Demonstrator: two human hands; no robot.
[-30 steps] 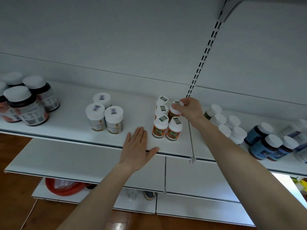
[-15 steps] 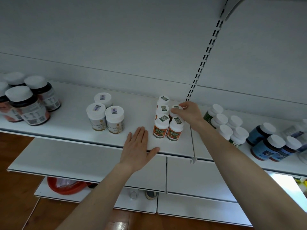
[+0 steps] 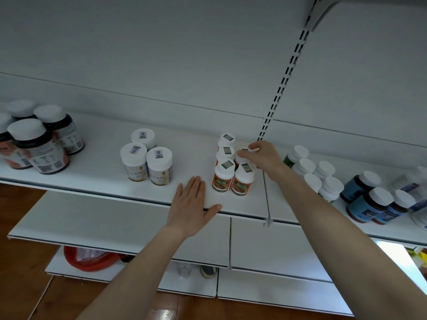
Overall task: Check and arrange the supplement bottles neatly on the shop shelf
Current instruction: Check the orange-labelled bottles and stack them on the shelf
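Several orange-labelled bottles with white caps [image 3: 222, 179] stand in two short rows near the middle of the white shelf [image 3: 104, 179]. My right hand [image 3: 262, 158] reaches over the right row, its fingers curled round the cap of a back bottle [image 3: 242, 154]. My left hand [image 3: 191, 205] lies flat on the shelf's front edge, fingers straight, just left of the orange bottles. Three pale bottles [image 3: 147, 161] stand further left.
Large dark bottles [image 3: 39, 146] crowd the far left. Green-and-white bottles [image 3: 316, 176] and blue bottles [image 3: 369, 202] fill the right shelf section. A slotted upright [image 3: 279, 88] divides the back wall. Lower shelves hold a red bag [image 3: 90, 259].
My right hand has shifted slightly toward me along the right row of orange bottles, still on a cap. The left hand has stayed flat on the shelf edge.
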